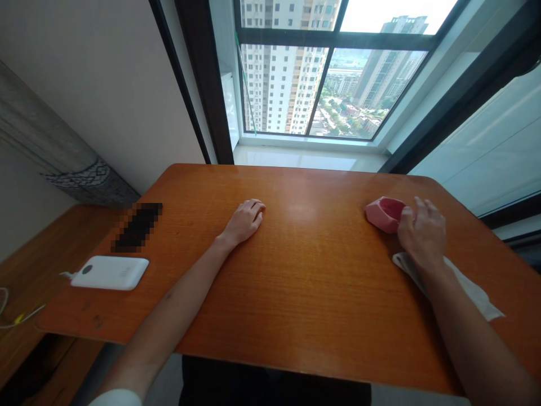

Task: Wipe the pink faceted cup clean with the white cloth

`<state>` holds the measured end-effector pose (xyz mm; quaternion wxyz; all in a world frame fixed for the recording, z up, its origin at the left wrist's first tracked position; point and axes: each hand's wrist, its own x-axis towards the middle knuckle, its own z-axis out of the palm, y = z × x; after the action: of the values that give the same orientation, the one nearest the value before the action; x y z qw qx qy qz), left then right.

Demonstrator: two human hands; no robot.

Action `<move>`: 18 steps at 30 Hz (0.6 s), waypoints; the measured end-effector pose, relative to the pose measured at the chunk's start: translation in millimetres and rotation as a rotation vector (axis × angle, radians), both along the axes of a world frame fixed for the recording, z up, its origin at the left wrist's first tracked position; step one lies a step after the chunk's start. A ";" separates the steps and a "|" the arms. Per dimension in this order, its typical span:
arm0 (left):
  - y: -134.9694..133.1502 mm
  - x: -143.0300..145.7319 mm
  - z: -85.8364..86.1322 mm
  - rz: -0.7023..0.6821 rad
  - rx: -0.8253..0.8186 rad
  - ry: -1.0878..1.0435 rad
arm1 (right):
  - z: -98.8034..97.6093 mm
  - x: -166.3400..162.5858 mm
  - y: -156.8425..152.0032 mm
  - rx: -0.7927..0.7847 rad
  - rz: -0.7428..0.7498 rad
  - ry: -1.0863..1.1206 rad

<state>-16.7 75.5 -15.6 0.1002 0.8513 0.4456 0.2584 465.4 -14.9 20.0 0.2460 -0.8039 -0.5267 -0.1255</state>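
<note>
My left hand (245, 221) lies palm down on the orange wooden table (296, 270), fingers loosely curled and together, holding nothing. My right hand (422, 232) rests at the right side of the table with its fingers on the edge of a small pink container (384, 213) that lies tipped on its side. Under my right wrist and forearm lies a white cloth (473, 293), flat on the tabletop.
A white power bank (110, 272) with a cable lies near the table's left front edge. A dark blurred-out object (137, 226) sits behind it. A lower wooden surface (25, 265) adjoins on the left. A window (321, 73) stands beyond the far edge.
</note>
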 end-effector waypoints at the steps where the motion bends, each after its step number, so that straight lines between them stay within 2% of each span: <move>1: -0.1 0.0 0.0 -0.001 0.000 0.000 | 1.1 -3.9 2.9 0.022 0.014 -0.040; 6: -0.6 0.1 0.7 -0.002 -0.001 0.001 | -3.6 -25.2 17.5 -0.030 0.046 -0.179; 11: -0.6 0.1 0.8 0.001 0.003 -0.002 | -9.6 -30.3 18.6 -0.006 0.060 -0.160; 18: -0.5 -0.2 0.3 0.002 0.005 -0.004 | -7.3 -29.8 16.4 -0.022 0.066 -0.117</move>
<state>-16.9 75.1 -15.3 0.0986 0.8505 0.4458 0.2612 435.6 1.4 12.7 0.2099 -0.7802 -0.5677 -0.1581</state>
